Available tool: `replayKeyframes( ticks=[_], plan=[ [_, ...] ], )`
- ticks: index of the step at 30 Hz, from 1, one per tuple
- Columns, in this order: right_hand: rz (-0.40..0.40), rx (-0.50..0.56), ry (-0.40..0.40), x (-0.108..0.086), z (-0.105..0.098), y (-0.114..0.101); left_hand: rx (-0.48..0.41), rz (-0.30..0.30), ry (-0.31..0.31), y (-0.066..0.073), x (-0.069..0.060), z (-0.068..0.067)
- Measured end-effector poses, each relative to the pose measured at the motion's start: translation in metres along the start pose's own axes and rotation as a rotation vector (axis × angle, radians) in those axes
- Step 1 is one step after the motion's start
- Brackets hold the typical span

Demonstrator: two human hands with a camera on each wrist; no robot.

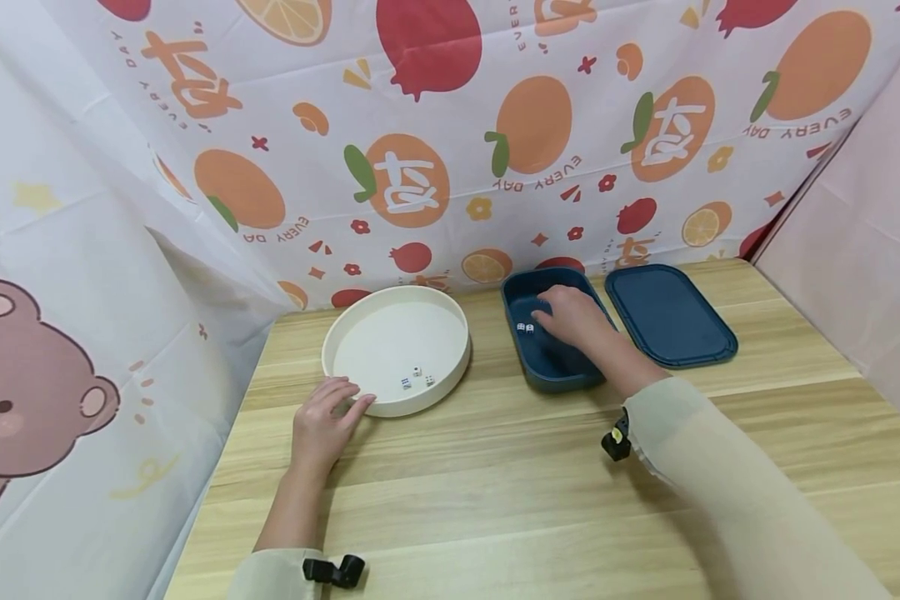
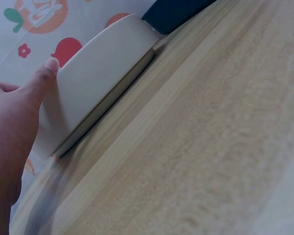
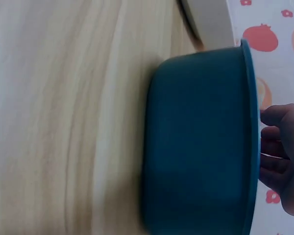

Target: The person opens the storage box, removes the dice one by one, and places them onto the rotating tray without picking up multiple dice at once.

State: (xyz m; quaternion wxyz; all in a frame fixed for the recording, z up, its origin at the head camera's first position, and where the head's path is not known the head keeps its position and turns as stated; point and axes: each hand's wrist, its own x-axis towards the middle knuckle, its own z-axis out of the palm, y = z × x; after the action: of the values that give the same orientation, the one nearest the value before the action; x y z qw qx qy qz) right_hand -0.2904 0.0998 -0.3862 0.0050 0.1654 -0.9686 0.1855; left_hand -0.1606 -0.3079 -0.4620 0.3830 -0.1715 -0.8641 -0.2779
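Observation:
A round cream tray (image 1: 397,329) lies on the table with several small white dice (image 1: 417,380) inside near its front. My left hand (image 1: 324,421) rests on the tray's front-left rim; in the left wrist view its thumb (image 2: 45,76) lies against the outer wall, tip at the rim. My right hand (image 1: 573,317) reaches down into a deep blue box (image 1: 562,385), beside a few white dice (image 1: 525,327) on the box floor. In the right wrist view the box wall (image 3: 201,147) hides the fingertips, so whether they hold a die does not show.
A flat blue lid (image 1: 671,317) lies on the wooden table (image 1: 450,492) to the right of the box. Behind stands a fruit-patterned cloth (image 1: 465,125). White cloth with a bear print (image 1: 30,392) hangs at the left.

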Motion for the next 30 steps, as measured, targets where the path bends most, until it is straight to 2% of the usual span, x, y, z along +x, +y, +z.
replayKeyframes(
  ticks=[7, 11, 19, 22, 30],
  plan=[
    [0.091, -0.027, -0.142, -0.002, 0.009, 0.017, -0.011, 0.000, 0.011, 0.001, -0.001, 0.000],
    [0.109, -0.035, -0.188, -0.003, 0.013, 0.022, -0.007, -0.002, 0.003, 0.001, -0.001, 0.000],
    [0.058, -0.061, -0.181, -0.005, 0.020, 0.026, -0.010, -0.014, -0.003, 0.001, 0.000, 0.000],
    [0.051, -0.063, -0.170, -0.006, 0.021, 0.026, 0.004, -0.004, 0.001, 0.001, 0.000, 0.000],
    [0.052, -0.067, -0.147, -0.005, 0.021, 0.028, 0.020, -0.027, -0.022, 0.002, 0.000, 0.000]
  ],
)
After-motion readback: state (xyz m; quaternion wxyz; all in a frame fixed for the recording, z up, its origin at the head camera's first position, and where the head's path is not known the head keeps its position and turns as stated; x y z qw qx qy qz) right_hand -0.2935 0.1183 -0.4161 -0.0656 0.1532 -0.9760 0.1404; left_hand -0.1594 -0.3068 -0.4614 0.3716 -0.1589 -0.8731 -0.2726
